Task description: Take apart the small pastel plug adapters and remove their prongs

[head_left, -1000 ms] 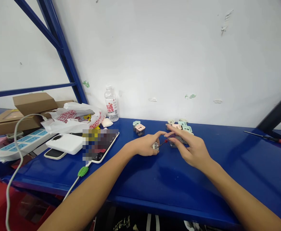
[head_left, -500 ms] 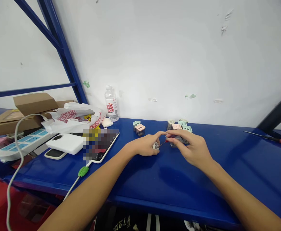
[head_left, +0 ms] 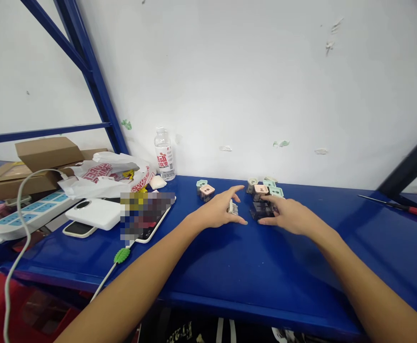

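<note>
My left hand (head_left: 217,209) has its thumb and index finger spread wide apart. Between them, close to the palm, is a small pale sharpener insert (head_left: 233,208); whether other fingers touch it is hidden. To the right, my right hand (head_left: 290,214) has its thumb and fingers around a dark see-through sharpener container (head_left: 260,210). Just behind that stand several two-hole pencil sharpeners, among them a pink-topped one (head_left: 261,189) and a mint-topped one (head_left: 276,191). Another pink-topped sharpener (head_left: 206,192) and a mint-topped one (head_left: 202,183) stand behind my left hand.
A water bottle (head_left: 164,155) stands against the wall. On the left lie a phone (head_left: 158,216), a white power bank (head_left: 94,214), a power strip (head_left: 26,216), a plastic bag (head_left: 101,174) and a cardboard box (head_left: 47,155). A red-handled screwdriver (head_left: 397,206) lies far right.
My hands have moved apart. The left fingers have spread from around the pale insert. My right hand has left it, reaching the dark container; the small red-ended thin piece it held no longer shows.
</note>
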Action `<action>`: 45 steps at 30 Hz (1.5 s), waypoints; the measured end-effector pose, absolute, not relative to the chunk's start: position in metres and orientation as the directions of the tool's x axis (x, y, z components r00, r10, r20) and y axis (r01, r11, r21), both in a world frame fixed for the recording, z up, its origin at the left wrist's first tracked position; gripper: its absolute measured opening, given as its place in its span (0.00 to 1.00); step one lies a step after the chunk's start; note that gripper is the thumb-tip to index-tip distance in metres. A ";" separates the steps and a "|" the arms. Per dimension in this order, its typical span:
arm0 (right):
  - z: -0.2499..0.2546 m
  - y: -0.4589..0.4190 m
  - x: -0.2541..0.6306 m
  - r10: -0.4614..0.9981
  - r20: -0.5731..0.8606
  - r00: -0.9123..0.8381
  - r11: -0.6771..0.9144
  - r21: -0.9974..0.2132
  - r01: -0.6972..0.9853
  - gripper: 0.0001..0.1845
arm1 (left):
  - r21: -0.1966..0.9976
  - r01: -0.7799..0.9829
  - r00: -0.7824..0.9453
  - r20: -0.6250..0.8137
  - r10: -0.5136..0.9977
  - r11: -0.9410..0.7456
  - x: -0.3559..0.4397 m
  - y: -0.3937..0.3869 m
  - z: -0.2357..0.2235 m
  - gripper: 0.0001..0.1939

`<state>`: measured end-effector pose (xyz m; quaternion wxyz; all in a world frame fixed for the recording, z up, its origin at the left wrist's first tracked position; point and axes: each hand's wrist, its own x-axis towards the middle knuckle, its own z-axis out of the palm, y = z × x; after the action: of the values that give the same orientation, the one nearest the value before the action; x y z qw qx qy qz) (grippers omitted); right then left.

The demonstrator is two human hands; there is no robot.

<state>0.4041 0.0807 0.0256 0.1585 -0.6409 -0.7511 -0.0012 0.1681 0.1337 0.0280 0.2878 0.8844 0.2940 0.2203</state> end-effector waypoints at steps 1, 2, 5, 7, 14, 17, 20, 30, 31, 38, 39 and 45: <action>0.023 0.081 0.401 0.964 0.231 -0.129 0.171 -0.168 0.971 0.27 | 0.652 0.391 0.724 0.218 0.655 -0.649 0.169 0.135 0.026 0.50; 0.020 0.081 0.397 0.966 0.227 -0.126 0.163 -0.147 0.976 0.23 | 0.663 0.383 0.720 0.222 0.658 -0.643 0.170 0.136 0.024 0.51; 0.021 0.078 0.383 0.956 0.245 -0.162 0.212 -0.193 0.958 0.17 | 0.684 0.342 0.704 0.269 0.658 -0.645 0.172 0.140 0.019 0.54; 0.025 0.074 0.374 0.944 0.256 -0.207 0.276 -0.274 0.921 0.17 | 0.704 0.307 0.702 0.287 0.652 -0.640 0.172 0.140 0.018 0.56; 0.036 0.062 0.355 0.930 0.223 -0.292 0.365 -0.465 0.807 0.20 | 0.778 0.167 0.782 0.270 0.562 -0.606 0.177 0.127 0.023 0.58; 0.033 0.061 0.353 0.938 0.234 -0.256 0.342 -0.507 0.791 0.21 | 0.789 0.104 0.785 0.308 0.537 -0.606 0.178 0.125 0.025 0.58; 0.030 0.061 0.354 0.938 0.251 -0.241 0.337 -0.488 0.805 0.19 | 0.756 0.110 0.805 0.313 0.503 -0.645 0.178 0.127 0.026 0.51; 0.029 0.059 0.355 0.915 0.287 -0.283 0.383 -0.404 0.831 0.20 | 0.667 0.098 0.830 0.354 0.431 -0.738 0.179 0.119 0.025 0.45; 0.028 0.060 0.355 0.910 0.290 -0.296 0.395 -0.390 0.832 0.20 | 0.658 0.101 0.830 0.358 0.428 -0.746 0.180 0.117 0.024 0.44; 0.014 0.076 0.348 0.904 0.313 -0.292 0.415 -0.479 0.773 0.21 | 0.586 0.263 0.771 0.350 0.532 -0.766 0.179 0.124 0.027 0.29; 0.010 0.078 0.347 0.902 0.305 -0.306 0.421 -0.459 0.783 0.22 | 0.538 0.309 0.775 0.335 0.536 -0.784 0.176 0.128 0.027 0.28; -0.013 0.085 0.347 0.849 0.337 -0.408 0.517 -0.362 0.776 0.21 | 0.175 0.550 0.786 0.220 0.577 -0.817 0.151 0.152 0.028 0.30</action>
<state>0.3470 0.0851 -0.0134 0.2449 -0.4859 -0.8357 0.0744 0.1512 0.1519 0.0281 0.0506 0.9437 0.2986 0.1327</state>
